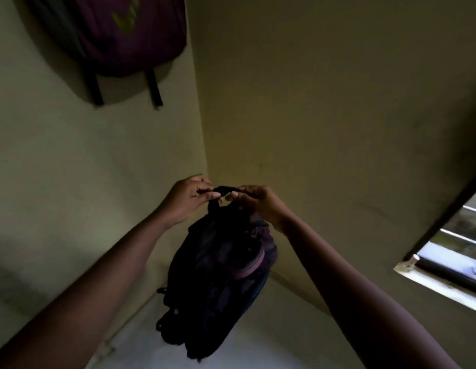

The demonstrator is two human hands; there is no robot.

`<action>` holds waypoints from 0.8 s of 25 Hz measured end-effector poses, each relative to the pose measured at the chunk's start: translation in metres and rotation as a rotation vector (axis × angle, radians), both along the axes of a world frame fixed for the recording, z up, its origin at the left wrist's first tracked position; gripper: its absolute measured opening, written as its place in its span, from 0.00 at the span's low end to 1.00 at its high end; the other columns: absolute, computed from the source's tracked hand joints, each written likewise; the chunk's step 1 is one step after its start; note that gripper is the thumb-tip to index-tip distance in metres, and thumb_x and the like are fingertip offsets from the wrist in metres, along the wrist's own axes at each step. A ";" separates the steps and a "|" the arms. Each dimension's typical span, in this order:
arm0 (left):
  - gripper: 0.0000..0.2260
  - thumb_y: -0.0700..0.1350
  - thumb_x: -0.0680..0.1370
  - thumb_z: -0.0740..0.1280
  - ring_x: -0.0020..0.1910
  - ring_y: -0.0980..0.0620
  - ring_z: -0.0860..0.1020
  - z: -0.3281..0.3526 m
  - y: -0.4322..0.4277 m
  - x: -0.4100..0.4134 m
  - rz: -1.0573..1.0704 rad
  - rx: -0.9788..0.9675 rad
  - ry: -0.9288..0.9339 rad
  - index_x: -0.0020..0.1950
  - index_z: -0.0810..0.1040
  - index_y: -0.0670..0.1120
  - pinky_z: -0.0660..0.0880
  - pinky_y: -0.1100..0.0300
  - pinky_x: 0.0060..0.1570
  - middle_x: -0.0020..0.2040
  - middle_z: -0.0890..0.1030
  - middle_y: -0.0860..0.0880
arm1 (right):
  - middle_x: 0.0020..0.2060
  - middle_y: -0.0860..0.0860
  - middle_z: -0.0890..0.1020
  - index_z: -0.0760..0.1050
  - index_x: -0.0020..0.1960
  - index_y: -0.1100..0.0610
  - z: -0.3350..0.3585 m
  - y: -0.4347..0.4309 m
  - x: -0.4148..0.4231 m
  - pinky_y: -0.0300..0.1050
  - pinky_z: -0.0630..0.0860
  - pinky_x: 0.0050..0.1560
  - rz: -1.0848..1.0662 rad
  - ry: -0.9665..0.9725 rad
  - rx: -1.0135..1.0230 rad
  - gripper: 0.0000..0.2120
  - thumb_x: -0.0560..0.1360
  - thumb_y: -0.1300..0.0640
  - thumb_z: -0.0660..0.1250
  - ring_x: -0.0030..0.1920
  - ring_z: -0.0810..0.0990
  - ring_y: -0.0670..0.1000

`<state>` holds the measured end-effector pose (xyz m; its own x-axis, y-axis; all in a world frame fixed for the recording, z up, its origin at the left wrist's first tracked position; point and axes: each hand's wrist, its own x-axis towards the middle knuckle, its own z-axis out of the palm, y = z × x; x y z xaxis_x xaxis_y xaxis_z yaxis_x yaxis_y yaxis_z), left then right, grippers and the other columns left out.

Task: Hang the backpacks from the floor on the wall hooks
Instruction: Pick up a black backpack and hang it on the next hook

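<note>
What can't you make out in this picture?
- Head view: the hook holding the purple backpack is cut off by the top edge.
- The dark backpack's details are lost in dim light.
- Its top loop is mostly covered by the left hand and right hand.
- The view through the window is blurred.

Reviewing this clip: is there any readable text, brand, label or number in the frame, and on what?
No readable text anywhere.
Purple backpack hanging on the wall: a green mark on its front, too blurred to read as letters or a logo.
Dark backpack, held up by its top loop in the left hand and right hand: no print visible.
</note>
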<state>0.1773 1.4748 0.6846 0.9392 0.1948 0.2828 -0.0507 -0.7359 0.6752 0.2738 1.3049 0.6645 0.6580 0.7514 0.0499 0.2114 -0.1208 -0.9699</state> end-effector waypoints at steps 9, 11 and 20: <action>0.09 0.40 0.75 0.67 0.45 0.45 0.80 0.142 0.053 0.104 0.069 -0.122 -0.314 0.50 0.81 0.36 0.82 0.58 0.41 0.45 0.74 0.47 | 0.33 0.48 0.77 0.79 0.56 0.63 0.152 0.054 0.084 0.29 0.69 0.29 -0.113 -0.105 0.210 0.12 0.76 0.58 0.65 0.27 0.71 0.40; 0.09 0.40 0.75 0.66 0.44 0.46 0.79 0.185 0.063 0.138 0.037 -0.135 -0.380 0.50 0.81 0.36 0.81 0.56 0.41 0.47 0.73 0.46 | 0.33 0.49 0.79 0.81 0.52 0.63 0.192 0.066 0.113 0.31 0.70 0.29 -0.200 -0.186 0.296 0.11 0.75 0.58 0.67 0.26 0.72 0.42; 0.08 0.43 0.75 0.67 0.46 0.47 0.77 0.341 0.084 0.264 0.069 0.112 -0.757 0.47 0.84 0.40 0.76 0.56 0.47 0.42 0.75 0.48 | 0.29 0.48 0.81 0.83 0.41 0.57 0.357 0.104 0.240 0.37 0.73 0.33 -0.411 -0.458 0.547 0.05 0.68 0.56 0.74 0.30 0.76 0.45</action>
<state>0.4412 1.5586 1.0258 0.4685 0.1786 0.8652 -0.4205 -0.8162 0.3961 0.5138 1.4086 1.0218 0.7006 0.2468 0.6695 0.6427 0.1894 -0.7424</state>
